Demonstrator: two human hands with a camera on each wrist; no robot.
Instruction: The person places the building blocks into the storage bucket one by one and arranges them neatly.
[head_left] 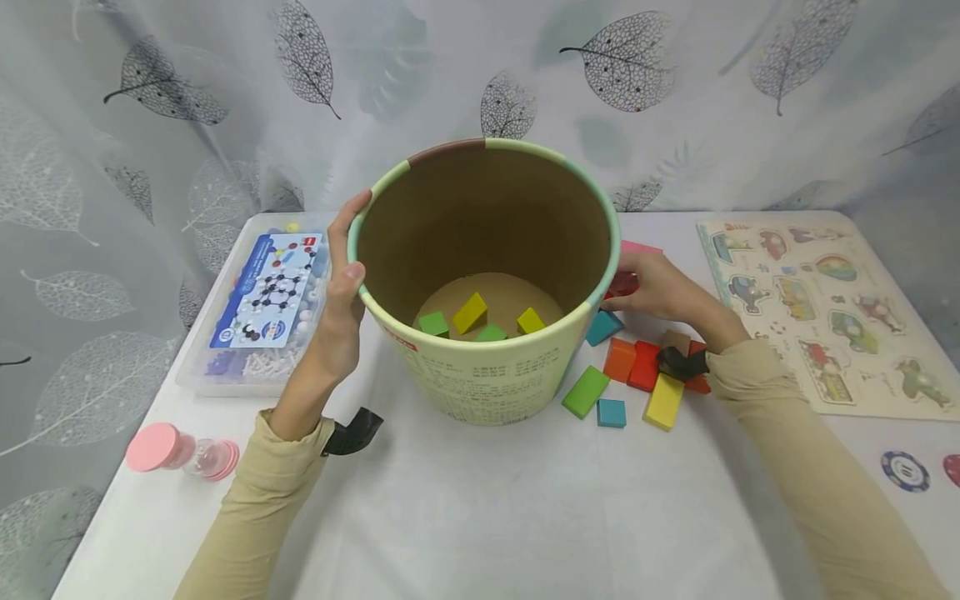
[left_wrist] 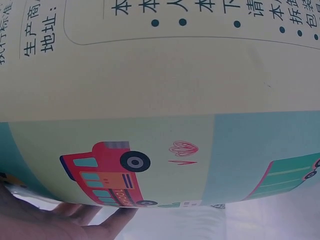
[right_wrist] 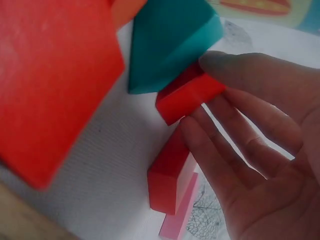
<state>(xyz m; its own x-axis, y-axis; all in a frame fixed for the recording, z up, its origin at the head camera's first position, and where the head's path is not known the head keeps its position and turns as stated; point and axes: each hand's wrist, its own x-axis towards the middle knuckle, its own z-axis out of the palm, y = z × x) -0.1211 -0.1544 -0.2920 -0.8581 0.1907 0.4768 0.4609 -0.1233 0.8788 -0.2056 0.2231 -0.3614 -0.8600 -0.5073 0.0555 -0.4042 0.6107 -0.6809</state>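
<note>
A large pale-green bucket stands mid-table with several yellow and green blocks on its floor. My left hand holds the bucket's left rim, thumb and a fingertip at the edge; in the left wrist view its fingers lie along the printed outer wall. Beyond the bucket's right side, my right hand pinches a small red block between thumb and fingers. A teal block lies right beside it. Another red block and a pink block are by the fingertips.
Several loose blocks, among them a green one and a yellow one, lie right of the bucket. A picture puzzle board is at far right, near poker chips. At left are a molecule-model box and a pink hourglass.
</note>
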